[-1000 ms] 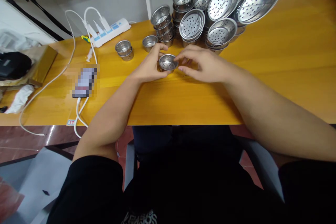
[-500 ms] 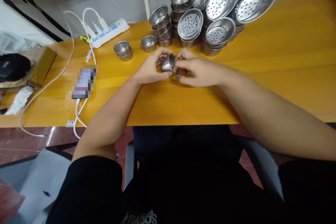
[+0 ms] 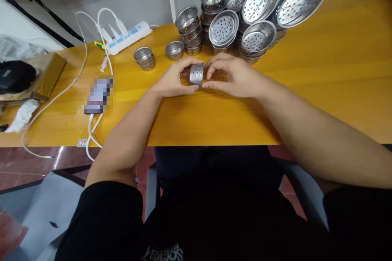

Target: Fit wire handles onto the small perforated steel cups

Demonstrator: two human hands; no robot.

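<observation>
Both hands — left hand (image 3: 173, 81), right hand (image 3: 234, 75) — pinch a small steel cup (image 3: 196, 74) between closed fingers; likely light, stiff, slick — best held by its wall.

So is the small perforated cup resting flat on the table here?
No, the small perforated cup is tipped on its side, held between the left hand and right hand.

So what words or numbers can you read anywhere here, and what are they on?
"39", roughly, in red on the small white sticker at the table's front edge; too small to be sure.
White letters on the person's black shirt, cut off at the bottom edge: unreadable.
Phone screen: blurred out.
Power strip labels: too small.
No writing shows on the small perforated metal cup held by both hands.
</observation>
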